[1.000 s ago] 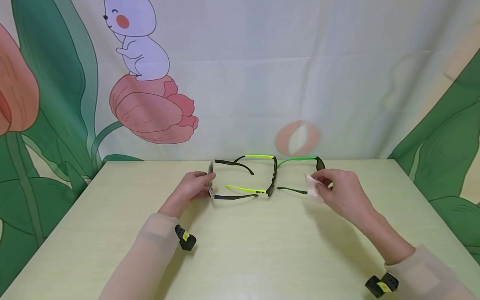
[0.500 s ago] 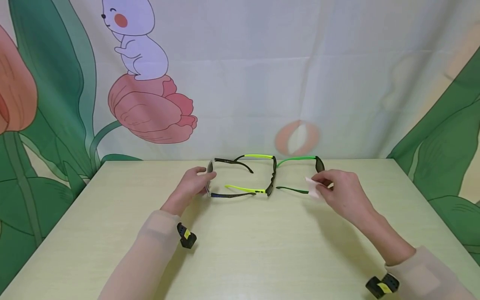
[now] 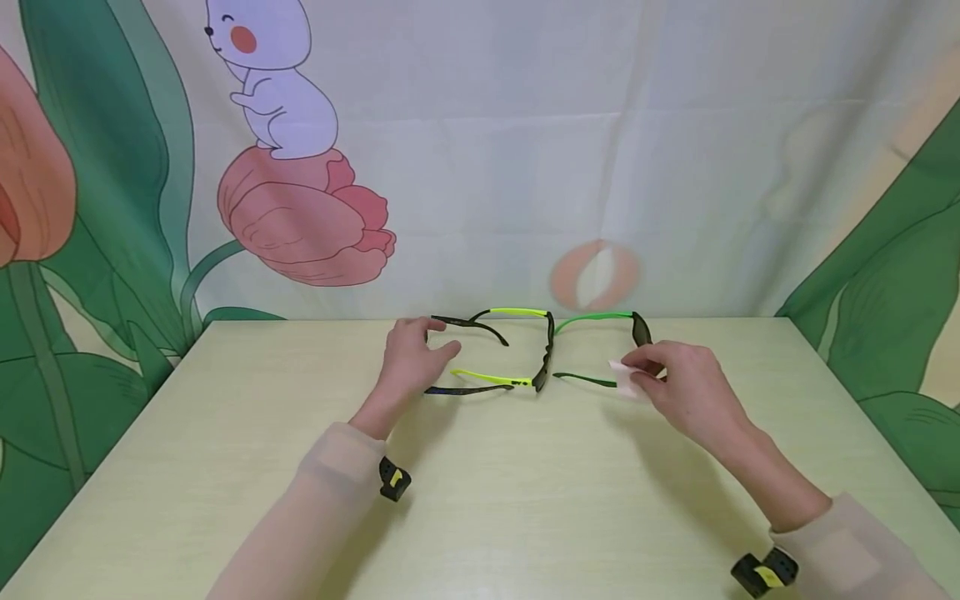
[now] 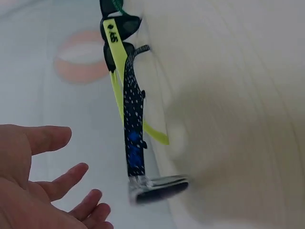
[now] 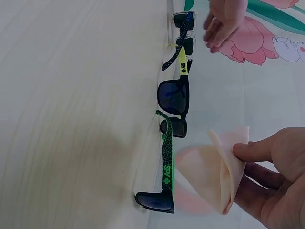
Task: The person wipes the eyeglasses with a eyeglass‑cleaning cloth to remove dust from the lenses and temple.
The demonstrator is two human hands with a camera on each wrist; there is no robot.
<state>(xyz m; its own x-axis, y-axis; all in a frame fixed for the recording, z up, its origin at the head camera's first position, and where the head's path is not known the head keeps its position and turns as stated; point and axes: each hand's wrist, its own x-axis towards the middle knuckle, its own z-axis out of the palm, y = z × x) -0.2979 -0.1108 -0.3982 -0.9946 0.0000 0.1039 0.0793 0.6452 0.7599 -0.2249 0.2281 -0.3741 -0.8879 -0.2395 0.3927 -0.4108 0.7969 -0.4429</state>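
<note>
My left hand hovers over the leftmost sunglasses, fingers spread and holding nothing. These have a clear frame and dark speckled temples; in the head view the hand covers most of their front. Between thumb and fingers, my right hand pinches a pale pink, folded cloth. It is beside the rightmost sunglasses, whose temples are black and green, and the cloth overlaps one temple in the head view. Yellow-templed sunglasses with a black frame stand in the middle of the row.
All three pairs stand unfolded near the back edge of the pale wooden table, their temples overlapping closely. Right behind hangs a printed curtain with flowers and a white animal.
My left hand has let go of the leftmost sunglasses and lifted up and to the right. The right hand stays nearly still with the cloth.
</note>
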